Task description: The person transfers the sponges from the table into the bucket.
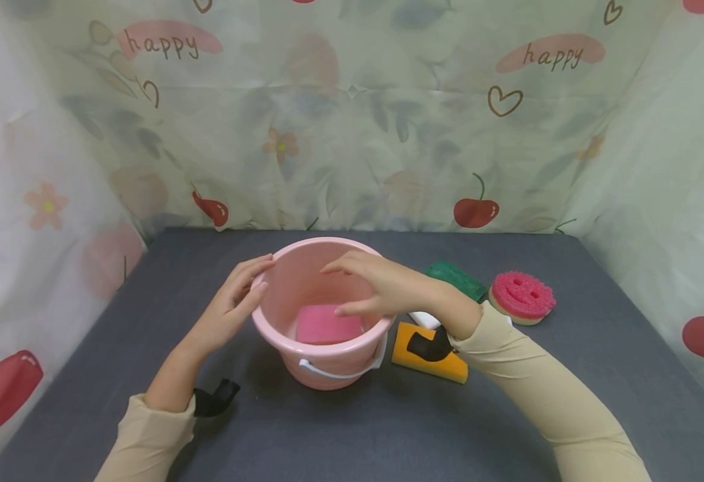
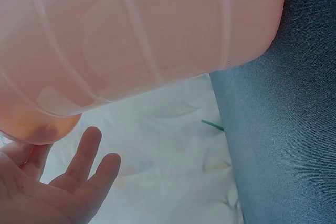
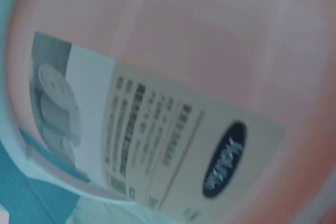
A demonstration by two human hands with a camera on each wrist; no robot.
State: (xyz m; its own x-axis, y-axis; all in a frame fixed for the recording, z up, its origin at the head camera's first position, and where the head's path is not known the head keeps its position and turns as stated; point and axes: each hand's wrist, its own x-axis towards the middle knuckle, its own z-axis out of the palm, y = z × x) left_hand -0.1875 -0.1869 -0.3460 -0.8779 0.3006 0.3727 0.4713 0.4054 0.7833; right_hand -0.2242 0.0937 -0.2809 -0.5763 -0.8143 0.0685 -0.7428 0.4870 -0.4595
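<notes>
A pink plastic bucket [image 1: 280,325] with a white handle stands on the grey table, a pink sponge [image 1: 326,324] lying flat inside it. My left hand [image 1: 234,300] rests with straight fingers against the bucket's left rim; in the left wrist view the bucket wall [image 2: 142,30] fills the top and the left hand [image 2: 58,182] shows an open palm. My right hand [image 1: 371,284] hovers over the bucket's mouth, fingers spread and relaxed, holding nothing. The right wrist view shows only the bucket's wall with a printed label [image 3: 157,145].
Right of the bucket lie a yellow sponge [image 1: 430,365], a green scouring pad [image 1: 456,278] and a pink smiley-face sponge [image 1: 521,297]. The grey table [image 1: 352,428] is walled by patterned fabric on three sides.
</notes>
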